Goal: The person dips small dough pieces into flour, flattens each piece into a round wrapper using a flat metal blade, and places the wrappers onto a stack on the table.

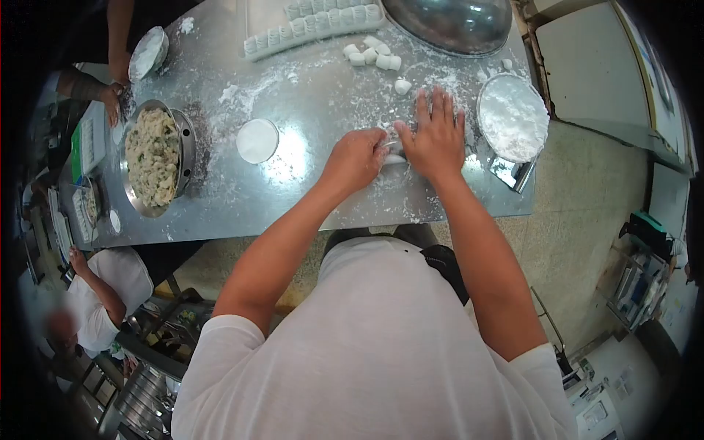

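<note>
My left hand (357, 159) is closed, its thumb and fingers pinching the edge of a small piece of white dough (394, 158) on the floured steel table. My right hand (438, 138) lies flat beside it with fingers stretched forward; whatever is under its palm is hidden. Just beyond the fingertips sits one dough lump (402, 86), and further back is a loose group of cut dough pieces (375, 56). To the left of my hands is a round white dough disc or stack of wrappers (257, 141).
A bowl of flour (513, 117) stands at the right edge, an upturned metal bowl (451, 26) at the back, near a tray of dough rows (315, 29). At left are a pan of filling (152, 158), another flour bowl (149, 53) and a co-worker's hand (111, 101).
</note>
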`<state>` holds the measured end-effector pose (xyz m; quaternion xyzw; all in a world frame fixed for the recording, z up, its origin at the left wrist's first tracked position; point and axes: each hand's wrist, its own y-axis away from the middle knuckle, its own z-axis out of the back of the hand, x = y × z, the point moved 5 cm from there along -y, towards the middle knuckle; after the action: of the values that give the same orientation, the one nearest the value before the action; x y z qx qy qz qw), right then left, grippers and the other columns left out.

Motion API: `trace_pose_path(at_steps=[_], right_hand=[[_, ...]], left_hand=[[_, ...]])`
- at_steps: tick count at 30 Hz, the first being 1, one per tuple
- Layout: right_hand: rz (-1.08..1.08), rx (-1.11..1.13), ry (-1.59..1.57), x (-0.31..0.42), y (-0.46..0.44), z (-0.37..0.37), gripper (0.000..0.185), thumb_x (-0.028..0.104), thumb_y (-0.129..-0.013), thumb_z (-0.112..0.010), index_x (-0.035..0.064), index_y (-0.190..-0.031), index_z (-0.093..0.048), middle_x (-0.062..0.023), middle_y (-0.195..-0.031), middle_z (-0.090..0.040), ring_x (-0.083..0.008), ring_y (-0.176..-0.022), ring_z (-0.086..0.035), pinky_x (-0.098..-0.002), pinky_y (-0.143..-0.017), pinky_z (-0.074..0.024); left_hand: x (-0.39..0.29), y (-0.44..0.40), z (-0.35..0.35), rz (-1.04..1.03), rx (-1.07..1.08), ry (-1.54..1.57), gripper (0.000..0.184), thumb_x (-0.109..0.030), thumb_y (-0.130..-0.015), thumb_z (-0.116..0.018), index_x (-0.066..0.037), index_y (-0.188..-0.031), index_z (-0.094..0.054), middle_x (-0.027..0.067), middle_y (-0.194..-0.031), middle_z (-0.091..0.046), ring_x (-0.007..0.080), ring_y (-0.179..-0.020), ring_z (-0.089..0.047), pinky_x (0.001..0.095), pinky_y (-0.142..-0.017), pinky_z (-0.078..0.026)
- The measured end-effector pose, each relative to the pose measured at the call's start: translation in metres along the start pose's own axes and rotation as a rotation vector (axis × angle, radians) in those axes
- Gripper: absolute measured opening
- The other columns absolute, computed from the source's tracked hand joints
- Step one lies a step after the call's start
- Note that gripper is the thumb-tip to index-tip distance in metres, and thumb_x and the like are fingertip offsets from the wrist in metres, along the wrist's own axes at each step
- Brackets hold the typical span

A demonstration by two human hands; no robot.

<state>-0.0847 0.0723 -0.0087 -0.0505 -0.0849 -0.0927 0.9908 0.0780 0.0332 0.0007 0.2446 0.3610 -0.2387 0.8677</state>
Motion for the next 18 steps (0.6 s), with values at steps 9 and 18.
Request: trace_pose_path(at_steps=[9, 18], right_hand=[[0.107, 0.038, -0.128, -0.010, 0.100, -0.007, 0.070, 0.045, -0.093, -0.063, 0.0058, -0.150, -0.051, -0.0184, -0.160, -0.043, -0.0412, -0.147, -0.039, -0.0573, -0.121, -0.0257], [0.011, -0.054, -0.043, 0.002, 0.002, 0.001, 0.070, 0.046, -0.098, -0.057, 0.0056, -0.154, -0.046, -0.0229, -0.162, -0.037, -0.0394, -0.150, -0.034, -0.0572, -0.123, -0.0222]], left_hand=[[0.006, 0.012, 0.003, 0.094, 0.097, 0.105, 0.023, -0.017, -0.094, -0.068, 0.000, -0.110, -0.067, 0.0231, -0.100, -0.072, 0.0402, -0.095, -0.070, 0.0455, -0.083, -0.054], [0.004, -0.014, -0.001, -0.165, -0.093, -0.077, 0.026, -0.017, -0.094, -0.069, -0.003, -0.116, -0.068, 0.0214, -0.100, -0.072, 0.0402, -0.092, -0.070, 0.0466, -0.083, -0.054]])
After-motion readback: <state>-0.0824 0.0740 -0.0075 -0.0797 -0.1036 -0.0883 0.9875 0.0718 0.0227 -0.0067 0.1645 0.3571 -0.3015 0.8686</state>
